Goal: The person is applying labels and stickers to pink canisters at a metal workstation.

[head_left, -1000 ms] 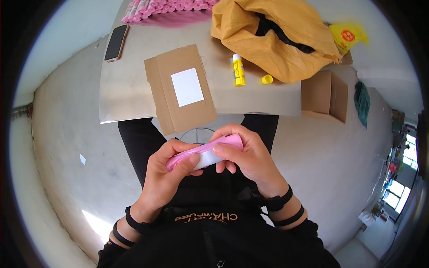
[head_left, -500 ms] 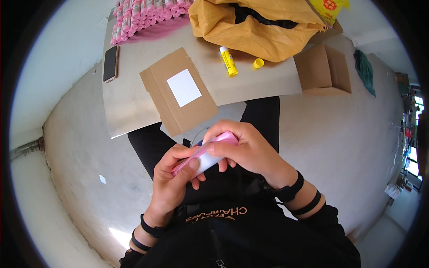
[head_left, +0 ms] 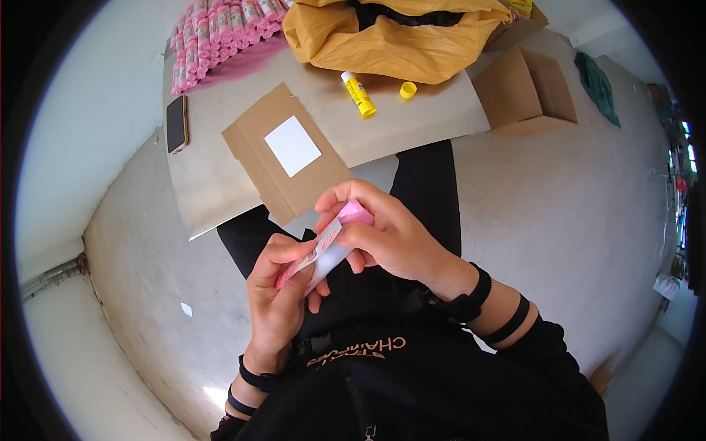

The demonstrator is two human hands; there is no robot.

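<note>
Between both hands, over my lap, I hold a small pink roll (head_left: 357, 213) with a white printed paper label (head_left: 330, 260) around part of it. My left hand (head_left: 278, 287) grips the lower left end, its thumb pressed on the label. My right hand (head_left: 393, 235) pinches the upper right end between thumb and fingers. The roll slants up to the right, and fingers hide its underside. Just beyond the hands lies a brown cardboard sheet (head_left: 250, 158) bearing a white square of paper (head_left: 293, 145).
An uncapped yellow glue stick (head_left: 358, 94) lies on the metal table (head_left: 412, 121), its yellow cap (head_left: 408, 90) to the right. Pink rolls (head_left: 220, 29) are piled far left above a phone (head_left: 176, 125). A yellow-orange sack (head_left: 390, 48) and an open cardboard box (head_left: 507, 92) stand at the far right.
Both hands have shifted slightly left with the roll. The printed side of the label now shows along the roll, and the right fingers have lifted a little. The whole view has also shifted.
</note>
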